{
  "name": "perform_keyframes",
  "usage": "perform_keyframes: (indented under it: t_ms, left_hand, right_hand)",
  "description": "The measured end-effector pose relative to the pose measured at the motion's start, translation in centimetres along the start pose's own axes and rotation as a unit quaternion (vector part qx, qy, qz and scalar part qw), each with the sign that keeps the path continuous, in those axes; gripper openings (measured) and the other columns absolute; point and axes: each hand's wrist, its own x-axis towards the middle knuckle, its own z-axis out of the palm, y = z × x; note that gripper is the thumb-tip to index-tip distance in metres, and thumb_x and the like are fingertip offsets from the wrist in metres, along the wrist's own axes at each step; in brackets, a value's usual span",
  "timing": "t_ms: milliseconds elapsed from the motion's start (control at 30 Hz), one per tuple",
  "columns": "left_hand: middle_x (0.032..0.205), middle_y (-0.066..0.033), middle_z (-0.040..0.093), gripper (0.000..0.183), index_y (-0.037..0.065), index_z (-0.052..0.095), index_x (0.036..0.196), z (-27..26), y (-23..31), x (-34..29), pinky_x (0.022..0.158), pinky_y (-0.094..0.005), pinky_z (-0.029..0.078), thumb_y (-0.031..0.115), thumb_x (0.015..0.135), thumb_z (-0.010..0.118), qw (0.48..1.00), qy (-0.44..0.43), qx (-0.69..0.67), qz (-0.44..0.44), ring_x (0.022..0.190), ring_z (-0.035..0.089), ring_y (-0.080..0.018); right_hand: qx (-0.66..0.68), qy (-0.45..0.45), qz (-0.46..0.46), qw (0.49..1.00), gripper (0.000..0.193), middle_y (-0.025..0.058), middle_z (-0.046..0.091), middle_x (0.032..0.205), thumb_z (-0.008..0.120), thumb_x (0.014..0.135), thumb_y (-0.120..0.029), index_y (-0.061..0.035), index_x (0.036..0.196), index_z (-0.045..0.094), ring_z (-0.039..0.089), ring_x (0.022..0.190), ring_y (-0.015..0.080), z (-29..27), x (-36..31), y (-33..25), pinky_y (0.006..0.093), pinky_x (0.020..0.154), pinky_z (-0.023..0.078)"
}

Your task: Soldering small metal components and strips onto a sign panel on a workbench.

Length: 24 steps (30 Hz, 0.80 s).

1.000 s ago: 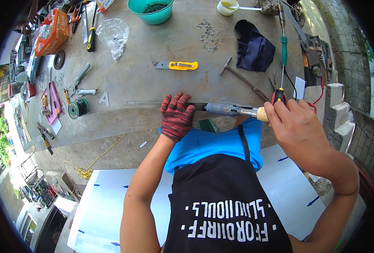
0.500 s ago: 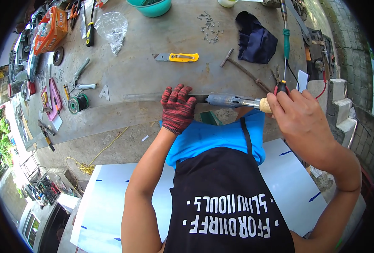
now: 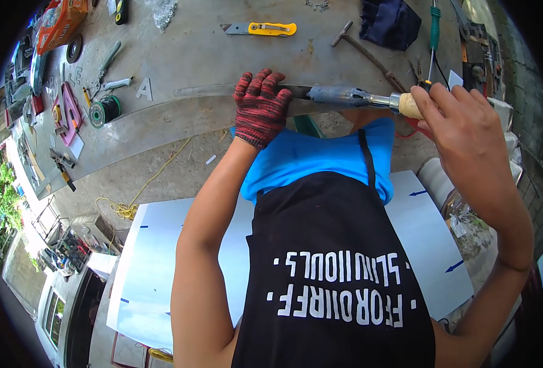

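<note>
I'm gripping the wooden-handled tool (image 3: 346,95) in my right hand (image 3: 464,119), its length running left toward my gloved left hand (image 3: 262,110), whose hold I can't tell.

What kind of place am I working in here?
Probably an open-air workshop: a grey worktable bears a yellow utility knife and a wire spool, and your right hand holds a wooden-handled tool.

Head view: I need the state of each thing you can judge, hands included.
left hand: gloved, laid over the grey strip
right hand: bare, gripping the wooden-handled tool
grey strip: partly covered
wooden-handled tool: held roughly level
yellow utility knife: blade out, lying flat
wire spool: wound
dark cloth: crumpled
two-handled grey tool: handles spread
yellow cord: tangled
</note>
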Motion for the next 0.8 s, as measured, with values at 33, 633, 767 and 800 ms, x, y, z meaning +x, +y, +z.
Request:
perform_keyframes:
  t_ms: [33, 633, 767, 800]
  left_hand:
    - [0.131, -0.0032, 0.068, 0.018, 0.021, 0.07, 0.096, 0.0, 0.0, 0.0, 0.118, -0.0582, 0.035, 0.022, 0.079, 0.074, 1.0, 0.009, -0.002, 0.003, 0.134, 0.058, -0.0301]
    - [0.131, -0.0036, 0.069, 0.016, 0.02, 0.07, 0.095, -0.2, 0.0, 0.1, 0.118, -0.0584, 0.034, 0.02, 0.078, 0.073, 1.0, 0.002, -0.006, -0.005, 0.134, 0.059, -0.0305]
    - [0.131, -0.0038, 0.069, 0.017, 0.02, 0.07, 0.095, -0.3, 0.0, -0.1, 0.119, -0.0587, 0.034, 0.019, 0.079, 0.073, 1.0, 0.001, -0.001, -0.008, 0.135, 0.058, -0.0308]
    - [0.131, -0.0039, 0.069, 0.017, 0.02, 0.07, 0.095, -0.4, -0.1, -0.1, 0.119, -0.0587, 0.034, 0.019, 0.079, 0.073, 1.0, -0.004, 0.001, -0.008, 0.135, 0.058, -0.0309]
  right_hand:
    - [0.003, -0.002, -0.003, 1.0, 0.037, 0.0098, 0.065, 0.099, 0.075, 0.091, -0.008, 0.0027, 0.125, 0.068, 0.066, 0.092, 0.0237, 0.1, 0.0, 0.0, 0.0391, 0.086, 0.052]
    - [0.052, -0.024, 0.06, 0.997, 0.042, 0.0139, 0.067, 0.104, 0.075, 0.094, -0.013, -0.001, 0.134, 0.069, 0.065, 0.093, 0.0292, -1.8, -1.2, 1.5, 0.045, 0.082, 0.051]
    - [0.075, 0.01, 0.102, 0.992, 0.035, 0.0143, 0.065, 0.098, 0.073, 0.096, -0.013, -0.0005, 0.128, 0.07, 0.065, 0.087, 0.0316, -2.3, -2.9, 2.9, 0.0443, 0.077, 0.05]
    - [0.081, 0.025, 0.111, 0.99, 0.032, 0.0134, 0.064, 0.095, 0.073, 0.095, -0.014, -0.001, 0.124, 0.071, 0.066, 0.083, 0.0316, -2.2, -3.4, 3.3, 0.0434, 0.074, 0.051]
